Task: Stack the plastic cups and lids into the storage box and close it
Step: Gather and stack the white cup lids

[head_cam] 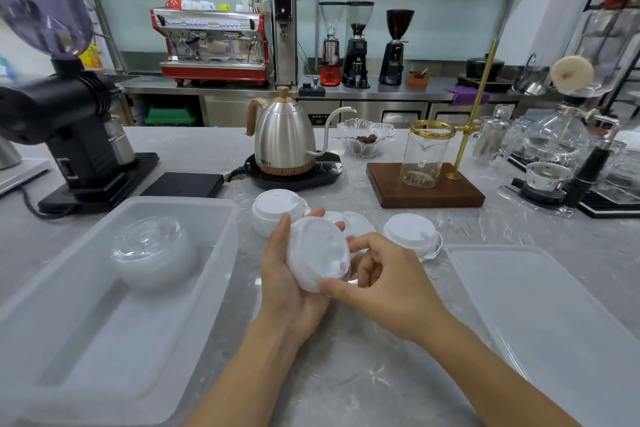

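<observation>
My left hand (287, 284) cradles a small stack of white lids (317, 253) tilted on edge above the marble counter. My right hand (377, 274) pinches the stack's lower right rim with thumb and fingers. Behind the hands, another stack of white lids (277, 210) stands on the counter, a single white lid (356, 222) lies partly hidden, and one more white lid (410, 230) sits to the right. The translucent storage box (207, 215) lies open at left with a stack of clear plastic lids or cups (152, 250) inside. The box's flat lid (540, 305) rests at right.
A steel gooseneck kettle (285, 139) on its black base stands behind the lids. A black coffee grinder (69, 121) is at far left, a wooden pour-over stand (426, 184) with a glass carafe at right, and siphon glassware (561, 149) at far right.
</observation>
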The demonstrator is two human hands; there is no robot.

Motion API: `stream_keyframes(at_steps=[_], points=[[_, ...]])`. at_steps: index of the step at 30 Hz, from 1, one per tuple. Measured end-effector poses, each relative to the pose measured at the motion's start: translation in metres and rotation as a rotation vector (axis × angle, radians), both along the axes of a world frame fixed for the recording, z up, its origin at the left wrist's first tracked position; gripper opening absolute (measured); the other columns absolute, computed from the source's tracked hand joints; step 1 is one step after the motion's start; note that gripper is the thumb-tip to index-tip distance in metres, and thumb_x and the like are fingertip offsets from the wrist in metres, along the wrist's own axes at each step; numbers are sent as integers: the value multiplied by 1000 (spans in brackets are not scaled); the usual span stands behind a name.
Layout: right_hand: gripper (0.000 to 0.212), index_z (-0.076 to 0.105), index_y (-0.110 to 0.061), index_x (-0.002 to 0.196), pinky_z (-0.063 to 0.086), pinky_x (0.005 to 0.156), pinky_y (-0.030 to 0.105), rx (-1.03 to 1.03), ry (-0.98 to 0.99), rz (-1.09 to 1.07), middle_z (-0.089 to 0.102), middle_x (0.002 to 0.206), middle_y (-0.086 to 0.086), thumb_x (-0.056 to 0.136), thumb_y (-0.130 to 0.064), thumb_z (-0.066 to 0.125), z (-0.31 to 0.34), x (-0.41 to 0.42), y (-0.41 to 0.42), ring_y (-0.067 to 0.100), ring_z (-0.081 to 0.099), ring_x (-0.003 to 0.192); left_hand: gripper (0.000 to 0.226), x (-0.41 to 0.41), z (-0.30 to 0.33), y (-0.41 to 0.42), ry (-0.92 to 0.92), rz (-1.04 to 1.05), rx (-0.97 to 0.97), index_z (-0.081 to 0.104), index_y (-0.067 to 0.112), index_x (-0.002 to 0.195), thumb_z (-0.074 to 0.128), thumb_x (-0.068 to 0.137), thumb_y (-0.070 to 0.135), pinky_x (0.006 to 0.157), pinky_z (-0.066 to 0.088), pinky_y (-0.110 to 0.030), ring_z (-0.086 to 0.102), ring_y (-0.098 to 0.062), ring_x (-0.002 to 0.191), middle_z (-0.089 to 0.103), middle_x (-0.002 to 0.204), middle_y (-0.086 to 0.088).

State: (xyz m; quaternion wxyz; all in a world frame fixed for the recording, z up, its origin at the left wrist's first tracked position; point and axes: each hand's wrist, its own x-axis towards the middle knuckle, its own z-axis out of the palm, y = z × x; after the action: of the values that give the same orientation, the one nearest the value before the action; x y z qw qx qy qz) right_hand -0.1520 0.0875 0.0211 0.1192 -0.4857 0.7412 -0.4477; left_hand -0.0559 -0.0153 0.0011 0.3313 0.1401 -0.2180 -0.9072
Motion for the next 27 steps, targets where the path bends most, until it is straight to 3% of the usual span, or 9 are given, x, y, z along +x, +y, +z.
stream_keyframes(at_steps=[2,4,6,9,15,19,22,27], points=[[60,60,-39,108,46,68,16,-35,67,-3,61,77,-15,56,-57,86,-2,0,0,-2,56,73,59,0,1,1,29,-20,0,65,14,128,62,81,49,99,49,-54,61,-39,106,63,120,-23],[75,52,-45,125,38,78,4,-65,151,18,53,101,-23,59,-56,85,-3,0,-1,-4,52,96,58,1,1,1,62,-41,-1,63,14,130,62,82,47,106,45,-56,60,-40,108,63,120,-23],[80,51,-45,131,34,85,0,-86,151,42,47,108,-21,60,-55,85,-4,2,-1,-4,47,107,63,1,0,1,61,-54,-5,62,14,135,61,82,48,115,36,-59,64,-40,106,66,116,-22],[70,60,-37,123,34,86,0,-126,131,34,50,107,-17,59,-51,87,-6,3,-3,-5,45,108,70,3,1,2,59,-64,-25,57,9,140,62,82,48,116,32,-61,66,-37,101,69,110,-22],[61,61,-30,107,37,82,3,-164,101,5,54,104,-16,57,-44,92,-7,5,-4,-4,47,106,73,3,-2,-1,53,-67,-46,53,8,144,66,82,44,113,36,-62,58,-40,115,60,125,-25],[72,55,-32,118,36,83,2,-149,87,8,50,110,-13,57,-45,90,-10,7,-4,-4,44,109,52,2,0,2,55,-92,-34,64,11,128,59,87,43,108,44,-60,65,-40,109,67,115,-24],[79,54,-34,128,35,84,0,-131,90,19,45,110,-13,57,-47,88,-10,8,-4,-4,40,110,55,3,-1,1,50,-99,-43,65,12,128,61,84,45,98,50,-55,68,-36,101,69,111,-21],[79,55,-35,124,36,82,0,-110,46,62,48,114,-19,54,-54,86,-6,4,-5,-7,42,112,53,0,-3,3,64,-95,-19,66,14,125,61,84,45,111,39,-58,62,-38,108,66,115,-22]])
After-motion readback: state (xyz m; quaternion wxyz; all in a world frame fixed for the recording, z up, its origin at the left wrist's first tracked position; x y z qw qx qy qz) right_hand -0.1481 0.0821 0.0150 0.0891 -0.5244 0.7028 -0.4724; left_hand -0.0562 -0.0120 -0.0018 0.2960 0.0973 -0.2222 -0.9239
